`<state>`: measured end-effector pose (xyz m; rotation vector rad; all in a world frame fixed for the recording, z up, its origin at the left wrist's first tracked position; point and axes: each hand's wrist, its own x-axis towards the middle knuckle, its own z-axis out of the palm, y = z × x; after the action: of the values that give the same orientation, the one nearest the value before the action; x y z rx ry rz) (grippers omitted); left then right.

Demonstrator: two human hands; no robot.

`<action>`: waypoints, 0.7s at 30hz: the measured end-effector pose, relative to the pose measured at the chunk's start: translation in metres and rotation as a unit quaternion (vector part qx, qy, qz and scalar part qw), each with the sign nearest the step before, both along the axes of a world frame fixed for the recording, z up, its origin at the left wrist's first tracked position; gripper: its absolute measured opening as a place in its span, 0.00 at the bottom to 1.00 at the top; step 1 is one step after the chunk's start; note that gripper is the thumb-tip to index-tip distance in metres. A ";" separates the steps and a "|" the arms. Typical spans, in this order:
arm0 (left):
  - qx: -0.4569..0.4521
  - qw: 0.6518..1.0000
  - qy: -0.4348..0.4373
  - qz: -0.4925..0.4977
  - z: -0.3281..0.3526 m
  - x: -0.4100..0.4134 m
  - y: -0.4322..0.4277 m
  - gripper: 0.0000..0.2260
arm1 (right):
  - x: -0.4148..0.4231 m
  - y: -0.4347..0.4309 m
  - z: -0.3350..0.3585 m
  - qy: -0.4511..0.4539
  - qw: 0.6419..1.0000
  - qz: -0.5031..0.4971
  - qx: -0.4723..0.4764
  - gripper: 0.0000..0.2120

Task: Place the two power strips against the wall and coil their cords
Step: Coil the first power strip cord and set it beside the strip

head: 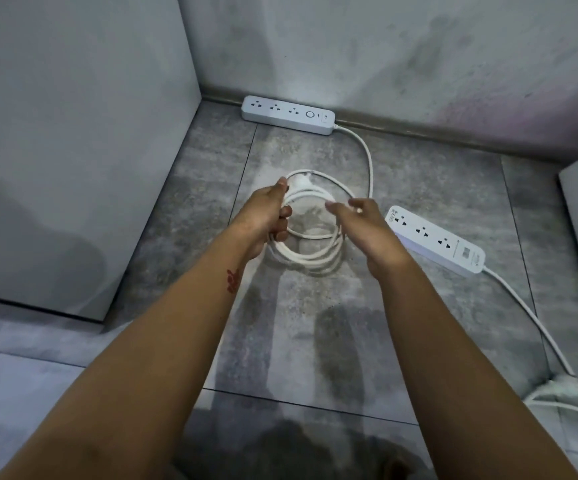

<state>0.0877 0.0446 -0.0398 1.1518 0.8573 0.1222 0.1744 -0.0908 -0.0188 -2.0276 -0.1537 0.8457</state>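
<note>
I coil a white cord [367, 157] on the floor [419, 174].
My left hand [266, 216] curls round the coil [315, 258] to keep its loops together. My right hand [370, 230] is half open at the loop; I cannot tell if it pinches. One strip [287, 114] sits against the wall [384, 64]; the other strip [436, 239] lies well apart, the second cord [536, 327] cut off at the edge.

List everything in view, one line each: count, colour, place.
far power strip: one, white, against the back wall
near power strip: one, white, on the floor, right
coiled cord: one, white, centre, runs to the far power strip
loose cord: one, white, floor, lower right
floor: one, grey tiles
wall: one, grey, stained, behind
side panels: two, grey, left and right
left hand: one, grips the coiled cord
right hand: one, beside the coil, grip unclear
</note>
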 end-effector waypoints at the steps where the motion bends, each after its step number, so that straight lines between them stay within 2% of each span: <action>1: 0.003 0.999 0.006 -0.033 0.002 0.000 -0.001 0.13 | 0.002 0.000 0.003 -0.011 1.000 0.009 0.018 0.26; 5: 0.029 0.988 0.017 -0.153 0.011 0.001 -0.008 0.15 | 0.004 0.001 0.008 -0.029 0.994 0.093 0.050 0.23; 10: 0.065 0.983 0.021 -0.168 0.019 0.008 -0.017 0.13 | -0.001 0.000 0.000 -0.074 0.992 0.074 0.068 0.18; 12: 0.057 0.983 0.018 -0.171 0.018 0.009 -0.017 0.15 | 0.000 0.000 -0.003 -0.097 0.991 0.059 0.074 0.18; 16: -0.023 0.991 -0.023 -0.132 0.023 0.006 -0.011 0.21 | 0.002 0.001 -0.006 -0.096 0.988 -0.012 0.124 0.16; 18: -0.065 0.991 -0.039 -0.113 0.028 0.003 -0.005 0.22 | 0.003 0.003 -0.007 -0.067 0.983 -0.068 0.159 0.14; 21: -0.091 0.985 -0.048 -0.136 0.029 -0.002 0.004 0.25 | 0.003 0.005 -0.006 -0.008 0.964 -0.160 0.213 0.13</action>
<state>0.0860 0.0490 -0.0104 1.0715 0.6065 -0.1230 0.1778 -0.0861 -0.0248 -1.5973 -0.0116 0.5376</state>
